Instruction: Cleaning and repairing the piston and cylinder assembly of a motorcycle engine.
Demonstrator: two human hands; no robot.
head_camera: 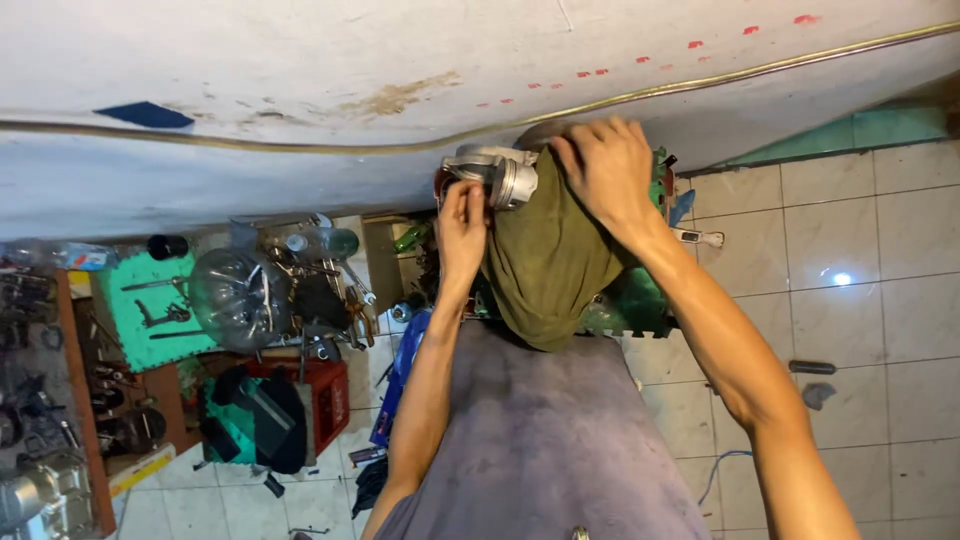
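Your left hand point(462, 222) pinches grey metal cylinder part point(497, 173), fingers closed on its end. Your right hand point(603, 165) grips olive cloth point(545, 255), fingers curled over its top; cloth drapes beside part. Below: white tiled floor point(880, 250), red crate point(325, 395), green foam mat point(150, 300) bearing tools.

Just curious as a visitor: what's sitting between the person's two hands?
In the head view, a grey metal cylinder part lies between the left hand and right hand, beside the olive cloth.
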